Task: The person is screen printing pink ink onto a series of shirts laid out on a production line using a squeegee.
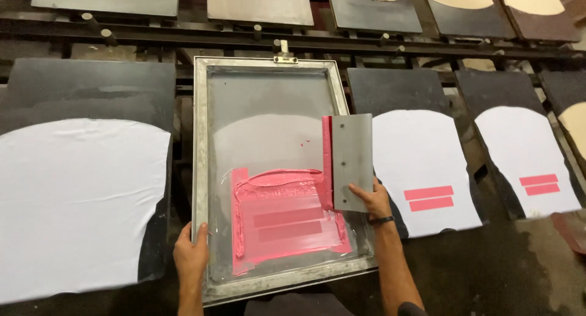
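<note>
Squeegee (350, 162) upright at screen frame (201, 169) right side, stiff, ink-slick blade; right hand (371, 199) fingers pinch its lower edge. Left hand (191, 255) fingers wrap frame's near corner.

This is a print workshop: a metal printing screen (268, 169) smeared with pink ink (284, 215) and rows of dark boards (397, 90) holding white cloth pieces (73, 200).

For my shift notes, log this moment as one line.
left hand: grips screen frame edge | right hand: holds squeegee upright on screen | pink ink: spread over stencil | blank white fabric: on left
</note>
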